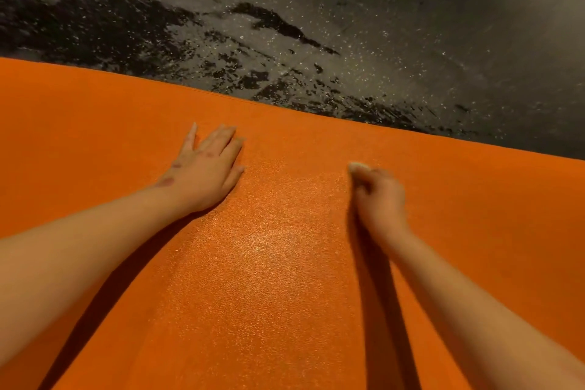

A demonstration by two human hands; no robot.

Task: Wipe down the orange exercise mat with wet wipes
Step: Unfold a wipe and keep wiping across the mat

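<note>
bare mat (285, 263) between hands, nothing blocking

— What is seen beyond the grips?
— A dark speckled floor (411, 41), marked with black patches and pale flecks.
— What is laid on it?
— An orange mat (285, 294) is spread flat on it. Its far edge runs just beyond the left grip (205, 168) and the right grip (380, 196).
— And on the mat?
— A glistening streak is seen between the grips. A small pale wipe (357, 166), blurred, is held against it at the tip of the right grip.
</note>
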